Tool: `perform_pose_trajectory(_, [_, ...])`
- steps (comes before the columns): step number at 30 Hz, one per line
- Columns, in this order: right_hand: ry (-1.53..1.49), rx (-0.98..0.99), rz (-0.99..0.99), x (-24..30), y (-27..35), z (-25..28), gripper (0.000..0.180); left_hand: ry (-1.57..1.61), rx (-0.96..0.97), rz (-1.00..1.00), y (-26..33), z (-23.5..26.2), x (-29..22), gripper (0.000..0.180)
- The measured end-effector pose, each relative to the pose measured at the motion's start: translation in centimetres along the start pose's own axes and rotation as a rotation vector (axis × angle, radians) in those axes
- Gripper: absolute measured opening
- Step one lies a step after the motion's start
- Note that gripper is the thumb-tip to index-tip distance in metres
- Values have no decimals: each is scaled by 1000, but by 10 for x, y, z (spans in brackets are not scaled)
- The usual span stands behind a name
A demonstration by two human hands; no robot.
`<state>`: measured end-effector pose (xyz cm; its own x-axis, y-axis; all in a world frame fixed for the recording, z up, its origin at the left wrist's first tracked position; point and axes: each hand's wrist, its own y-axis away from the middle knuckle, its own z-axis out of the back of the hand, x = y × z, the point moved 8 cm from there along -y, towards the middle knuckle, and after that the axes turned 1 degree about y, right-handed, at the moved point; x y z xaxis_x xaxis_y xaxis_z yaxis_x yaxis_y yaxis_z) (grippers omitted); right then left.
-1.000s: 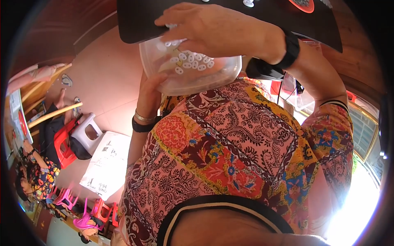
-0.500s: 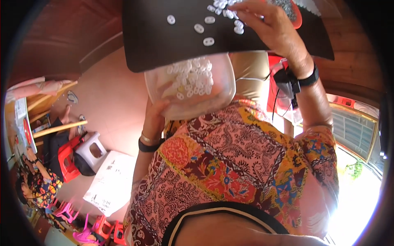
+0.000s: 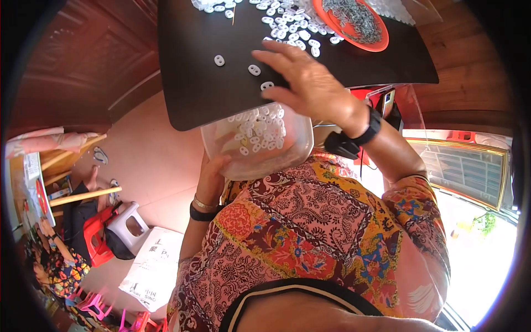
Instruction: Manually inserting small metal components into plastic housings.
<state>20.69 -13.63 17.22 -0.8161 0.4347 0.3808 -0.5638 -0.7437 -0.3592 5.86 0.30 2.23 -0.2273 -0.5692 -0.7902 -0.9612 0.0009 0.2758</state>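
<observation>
Dark tabletop (image 3: 191,88) is running off the top edge, ahead of my grip. L hand (image 3: 213,171) is holding the cloudy tub (image 3: 265,169), fingers blurry thru plastic; white pcs (image 3: 256,148) are lying inside it, far rim hidden. R hand (image 3: 318,88) is hovering, fingers spread wide, near loose pcs (image 3: 254,70), palm side hidden. Red plate (image 3: 371,47) beyond is getting cut off.

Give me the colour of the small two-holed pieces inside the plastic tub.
The pieces are white, best seen in the head view.
</observation>
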Motion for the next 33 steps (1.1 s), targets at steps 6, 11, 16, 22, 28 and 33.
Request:
perform_pose_trajectory(6, [67,-61,126,14,-29,-47,68,-38,5,-4,1,-6,2,76])
perform_pose_trajectory(11, [29,-18,188,18,-26,-59,53,-17,-10,10,2,-5,5,80])
perform_pose_trajectory(16, [-24,46,212,42,18,-49,54,-1,-36,28,0,-5,5,80])
perform_pose_trajectory(22, [-246,139,366,58,49,-26,36,11,-2,66,-8,-19,5,75])
perform_pose_trajectory(28, [93,-112,77,-2,47,35,35,-18,48,84,-9,-21,9,66])
perform_pose_trajectory(33, [127,-212,-128,-61,44,44,40,-52,36,59,-10,-22,8,65])
